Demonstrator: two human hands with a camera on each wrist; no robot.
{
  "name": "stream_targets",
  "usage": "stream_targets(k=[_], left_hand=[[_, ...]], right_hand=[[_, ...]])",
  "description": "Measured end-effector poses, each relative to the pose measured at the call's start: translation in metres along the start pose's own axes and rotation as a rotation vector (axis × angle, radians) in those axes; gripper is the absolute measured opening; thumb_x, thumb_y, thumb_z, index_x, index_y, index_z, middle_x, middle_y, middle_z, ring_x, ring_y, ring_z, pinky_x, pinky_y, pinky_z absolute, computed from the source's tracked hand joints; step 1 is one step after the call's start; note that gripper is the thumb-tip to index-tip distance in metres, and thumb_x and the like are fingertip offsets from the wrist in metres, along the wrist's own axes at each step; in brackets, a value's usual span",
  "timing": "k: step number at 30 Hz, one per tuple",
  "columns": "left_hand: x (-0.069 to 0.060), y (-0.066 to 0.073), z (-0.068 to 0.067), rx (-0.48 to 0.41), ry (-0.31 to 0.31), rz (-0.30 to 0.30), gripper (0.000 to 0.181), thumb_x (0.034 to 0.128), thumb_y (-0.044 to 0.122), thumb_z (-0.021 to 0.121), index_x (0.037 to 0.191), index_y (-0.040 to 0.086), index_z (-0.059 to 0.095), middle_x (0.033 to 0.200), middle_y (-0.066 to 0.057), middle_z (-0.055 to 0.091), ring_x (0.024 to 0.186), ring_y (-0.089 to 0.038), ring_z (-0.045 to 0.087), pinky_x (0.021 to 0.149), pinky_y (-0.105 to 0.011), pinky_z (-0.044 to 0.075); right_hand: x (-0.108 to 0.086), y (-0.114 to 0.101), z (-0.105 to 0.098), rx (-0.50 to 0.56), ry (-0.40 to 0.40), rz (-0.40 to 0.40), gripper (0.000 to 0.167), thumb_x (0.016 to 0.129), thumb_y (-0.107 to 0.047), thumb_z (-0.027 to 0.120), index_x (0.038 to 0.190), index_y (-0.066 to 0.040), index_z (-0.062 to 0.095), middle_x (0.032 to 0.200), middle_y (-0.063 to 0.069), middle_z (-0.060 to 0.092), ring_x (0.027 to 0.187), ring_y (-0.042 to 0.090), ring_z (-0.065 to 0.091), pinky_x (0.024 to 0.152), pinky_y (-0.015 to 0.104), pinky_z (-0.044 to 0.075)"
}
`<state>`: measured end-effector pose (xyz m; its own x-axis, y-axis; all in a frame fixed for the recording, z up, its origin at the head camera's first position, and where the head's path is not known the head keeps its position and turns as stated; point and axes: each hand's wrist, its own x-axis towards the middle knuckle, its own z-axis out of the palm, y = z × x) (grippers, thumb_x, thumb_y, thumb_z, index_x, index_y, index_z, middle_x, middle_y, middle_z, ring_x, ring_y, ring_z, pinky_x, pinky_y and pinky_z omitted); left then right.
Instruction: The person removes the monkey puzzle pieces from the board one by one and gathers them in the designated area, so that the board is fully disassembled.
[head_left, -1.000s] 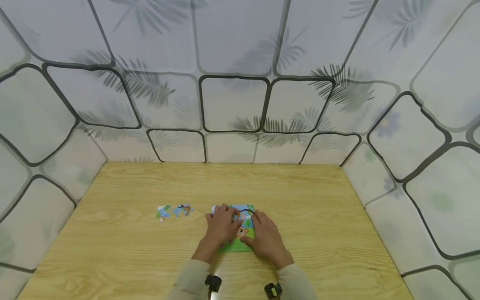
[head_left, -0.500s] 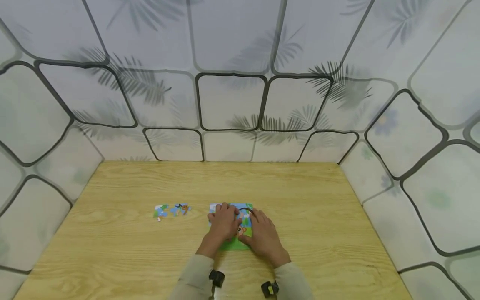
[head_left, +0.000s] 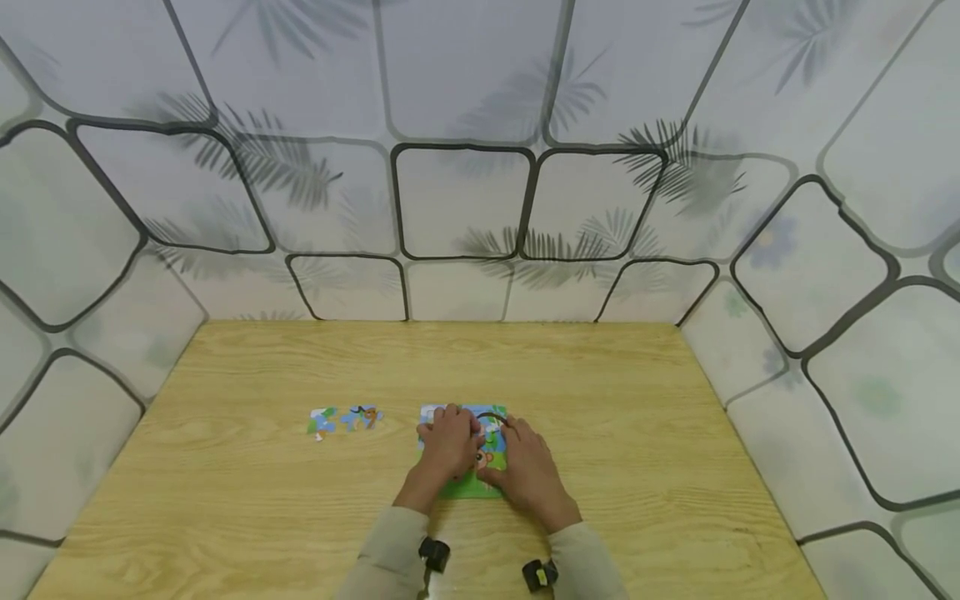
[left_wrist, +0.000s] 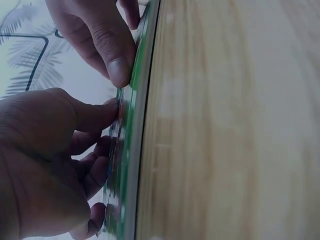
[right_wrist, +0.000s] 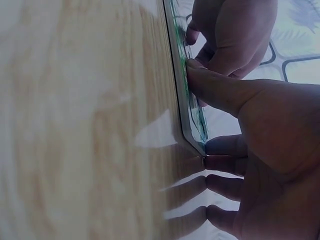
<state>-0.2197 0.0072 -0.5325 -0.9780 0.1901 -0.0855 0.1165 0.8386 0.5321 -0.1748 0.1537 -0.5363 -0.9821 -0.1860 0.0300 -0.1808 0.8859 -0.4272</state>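
Note:
A colourful puzzle board point(head_left: 471, 487) with a green lower part lies flat under both hands. My left hand point(head_left: 447, 448) rests on its left and middle, fingertips touching the surface; in the left wrist view the left hand point(left_wrist: 50, 160) has its fingers bent loosely against the board point(left_wrist: 131, 130). My right hand point(head_left: 531, 473) lies along the right side, thumb on the board. In the right wrist view the right hand point(right_wrist: 270, 155) has its thumb on the board's face and other fingertips at its corner and on the table. Whether a piece lies under the left fingers is hidden.
Several loose puzzle pieces point(head_left: 362, 417) lie on the wooden table point(head_left: 255, 483) left of the board. A patterned wall covering point(head_left: 465, 292) stands behind the table and at both sides. A black wrist device point(head_left: 434, 553) is on the left sleeve, another point(head_left: 539, 575) by the right.
The left hand has shifted slightly rightward over the board, covering more of the printed face. The right hand stays at the board's right side. The head view has moved slightly.

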Motion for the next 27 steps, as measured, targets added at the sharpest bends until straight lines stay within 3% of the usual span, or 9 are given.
stream_targets(k=[8, 16, 27], left_hand=[[0.002, -0.001, 0.002, -0.058, 0.012, -0.001, 0.032, 0.0899, 0.033, 0.066, 0.113, 0.012, 0.059, 0.108, -0.009, 0.06, 0.104, -0.031, 0.05, 0.087, -0.06, 0.03], [0.004, 0.0, 0.002, -0.01, 0.011, -0.011, 0.037, 0.087, 0.034, 0.071, 0.114, 0.014, 0.058, 0.111, -0.009, 0.058, 0.104, -0.031, 0.048, 0.087, -0.06, 0.032], [0.001, -0.012, -0.006, -0.258, 0.105, 0.017, 0.02, 0.0919, 0.023, 0.062, 0.109, 0.015, 0.056, 0.107, -0.006, 0.067, 0.095, -0.024, 0.057, 0.083, -0.048, 0.027]], right_hand=[[0.0, 0.002, 0.0, 0.015, -0.004, 0.011, 0.078, 0.079, -0.046, 0.076, 0.132, 0.005, 0.052, 0.144, 0.02, 0.046, 0.133, 0.036, 0.044, 0.106, 0.052, 0.037], [-0.001, 0.001, -0.001, 0.023, -0.019, 0.019, 0.078, 0.079, -0.046, 0.075, 0.134, 0.005, 0.05, 0.145, 0.019, 0.044, 0.135, 0.036, 0.042, 0.108, 0.052, 0.036], [0.0, 0.003, 0.001, 0.01, -0.025, 0.02, 0.081, 0.079, -0.047, 0.075, 0.136, 0.004, 0.049, 0.146, 0.018, 0.044, 0.135, 0.035, 0.042, 0.108, 0.051, 0.035]])
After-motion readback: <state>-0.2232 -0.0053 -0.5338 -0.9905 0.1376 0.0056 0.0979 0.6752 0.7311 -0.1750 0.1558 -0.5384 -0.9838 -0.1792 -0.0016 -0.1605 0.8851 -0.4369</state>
